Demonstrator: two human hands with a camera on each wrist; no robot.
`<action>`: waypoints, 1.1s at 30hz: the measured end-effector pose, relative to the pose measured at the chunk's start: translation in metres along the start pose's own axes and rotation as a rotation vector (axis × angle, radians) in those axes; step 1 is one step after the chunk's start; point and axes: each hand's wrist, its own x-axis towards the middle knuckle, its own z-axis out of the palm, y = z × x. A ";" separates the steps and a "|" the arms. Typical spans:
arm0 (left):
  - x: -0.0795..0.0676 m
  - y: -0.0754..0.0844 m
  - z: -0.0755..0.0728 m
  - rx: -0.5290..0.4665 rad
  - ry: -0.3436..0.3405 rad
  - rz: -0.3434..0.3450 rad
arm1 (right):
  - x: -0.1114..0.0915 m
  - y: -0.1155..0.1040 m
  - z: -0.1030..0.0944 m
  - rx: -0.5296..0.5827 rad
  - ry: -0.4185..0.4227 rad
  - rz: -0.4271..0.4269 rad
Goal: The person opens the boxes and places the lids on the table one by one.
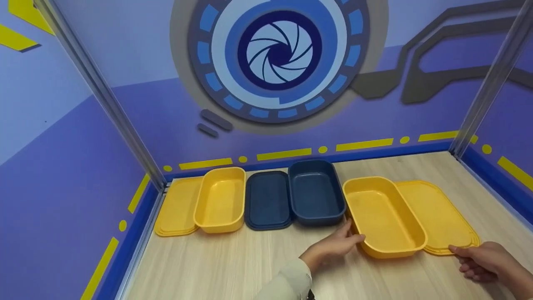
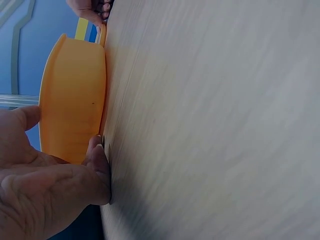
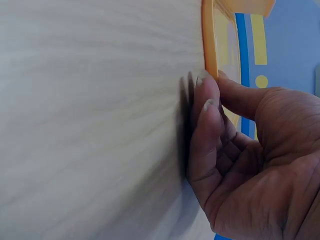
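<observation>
On the right of the table, a yellow rectangular food container (image 1: 385, 216) stands upright. My left hand (image 1: 335, 243) holds it by its near left side, thumb at the rim and fingers low against the wall, as the left wrist view also shows of the orange-looking container (image 2: 75, 95). To its right lies a flat yellow lid (image 1: 441, 216), its left edge hidden behind the container. With thumb and fingers my right hand (image 1: 485, 260) pinches the lid's near right corner. In the right wrist view the lid's edge (image 3: 211, 45) sits between thumb and fingertips.
Left of my left hand stand a dark blue container (image 1: 317, 196) and its dark blue lid (image 1: 268, 200). Further left are another yellow container (image 1: 220, 200) and a yellow lid (image 1: 177, 208) partly behind it. Printed panels (image 1: 279, 141) border the wooden table (image 1: 225, 266) at back and sides.
</observation>
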 end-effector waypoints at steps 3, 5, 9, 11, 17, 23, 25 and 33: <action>0.000 -0.001 0.000 0.013 0.003 -0.015 | 0.001 -0.001 0.003 0.010 0.013 0.004; 0.000 0.000 -0.001 0.022 0.007 -0.018 | 0.002 -0.002 0.005 0.016 0.014 -0.008; 0.000 0.001 -0.002 0.027 0.010 -0.017 | 0.005 -0.005 0.005 0.036 -0.013 -0.053; 0.000 0.002 -0.002 0.026 0.013 -0.013 | 0.007 -0.008 0.004 0.051 -0.024 -0.073; 0.000 0.000 -0.002 -0.001 0.001 -0.022 | 0.017 -0.017 0.003 0.111 -0.066 -0.113; -0.001 -0.002 -0.005 -0.018 0.015 -0.030 | 0.032 -0.036 0.001 0.184 -0.091 -0.125; -0.001 0.000 -0.004 -0.004 0.021 -0.020 | 0.037 -0.043 -0.002 0.201 -0.094 -0.113; -0.001 0.003 -0.002 0.037 -0.010 0.014 | 0.054 -0.059 -0.018 0.199 -0.183 -0.124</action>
